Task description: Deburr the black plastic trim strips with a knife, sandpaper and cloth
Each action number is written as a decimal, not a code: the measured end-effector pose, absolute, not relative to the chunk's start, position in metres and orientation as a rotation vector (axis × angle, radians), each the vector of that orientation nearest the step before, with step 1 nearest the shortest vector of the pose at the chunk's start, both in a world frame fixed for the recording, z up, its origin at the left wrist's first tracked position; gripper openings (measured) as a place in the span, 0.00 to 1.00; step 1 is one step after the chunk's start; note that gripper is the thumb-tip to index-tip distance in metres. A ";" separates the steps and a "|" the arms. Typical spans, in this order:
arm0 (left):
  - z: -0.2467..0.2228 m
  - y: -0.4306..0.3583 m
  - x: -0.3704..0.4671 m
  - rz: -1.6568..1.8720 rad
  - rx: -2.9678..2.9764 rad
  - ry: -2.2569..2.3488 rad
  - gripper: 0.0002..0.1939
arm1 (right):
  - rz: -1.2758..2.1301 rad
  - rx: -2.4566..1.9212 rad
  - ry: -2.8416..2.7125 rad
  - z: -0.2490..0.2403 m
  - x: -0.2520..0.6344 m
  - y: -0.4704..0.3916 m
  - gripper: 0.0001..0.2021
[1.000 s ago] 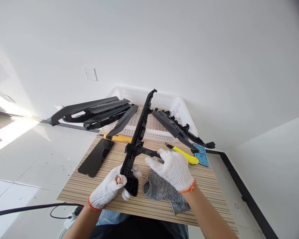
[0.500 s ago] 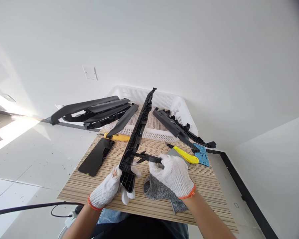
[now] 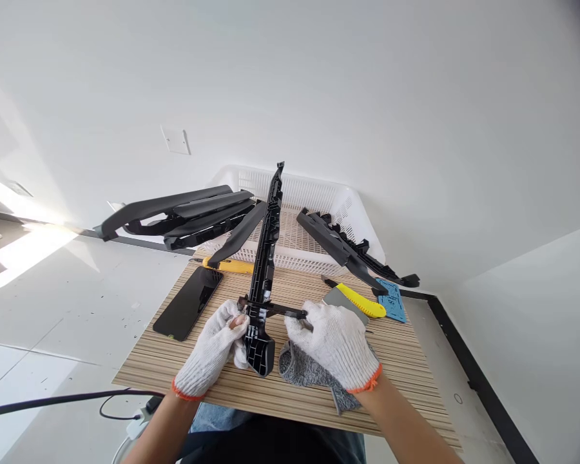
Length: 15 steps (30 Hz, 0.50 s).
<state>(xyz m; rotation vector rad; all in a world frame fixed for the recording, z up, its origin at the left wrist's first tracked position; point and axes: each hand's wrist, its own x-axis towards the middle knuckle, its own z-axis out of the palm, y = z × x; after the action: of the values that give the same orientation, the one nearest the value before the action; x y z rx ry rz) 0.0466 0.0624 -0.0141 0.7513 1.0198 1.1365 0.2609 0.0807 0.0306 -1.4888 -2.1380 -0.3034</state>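
My gloved left hand [image 3: 217, 347] is closed round the near end of a long black plastic trim piece [image 3: 265, 258], whose ribbed underside faces me. The far end of that trim rises over the basket. My gloved right hand [image 3: 329, 341] pinches one end of a short, narrow black plastic part [image 3: 287, 311]. This part lies crosswise over the long trim, and its other end reaches the tips of my left fingers. Under the right hand, a grey cloth [image 3: 309, 372] is crumpled on the table.
A white plastic basket [image 3: 314, 261] stands against the wall, with several dark trim pieces [image 3: 198, 209] on its left and more trims [image 3: 343, 248] on its right. On the striped table [image 3: 164, 367] lie a phone [image 3: 187, 304], a yellow-handled tool [image 3: 232, 265], a yellow cutter [image 3: 360, 301] and a blue plate [image 3: 391, 301].
The long trim has swung more upright, its far end moving left and its underside turning. The short part has shifted slightly left across it, and my left hand has moved up along the trim.
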 end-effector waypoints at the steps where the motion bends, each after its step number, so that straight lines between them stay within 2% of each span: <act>1: -0.014 0.062 0.047 1.136 0.756 1.015 0.26 | -0.303 -1.497 -2.153 0.031 0.262 0.080 0.18; 7: -0.022 0.061 0.041 1.269 0.876 0.944 0.20 | -0.181 -1.647 -2.215 0.036 0.259 0.077 0.18; 10: -0.026 0.060 0.041 1.271 0.942 0.926 0.27 | -0.115 -1.779 -2.224 0.036 0.252 0.078 0.18; 15: -0.019 0.050 0.051 1.041 0.950 0.877 0.30 | 0.037 -1.920 -2.258 0.036 0.239 0.076 0.18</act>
<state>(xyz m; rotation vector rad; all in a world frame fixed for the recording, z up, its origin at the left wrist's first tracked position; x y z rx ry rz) 0.0512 0.0504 -0.0190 0.9498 0.8773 1.0409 0.2394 0.0758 0.0356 -1.9204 -2.2575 0.0367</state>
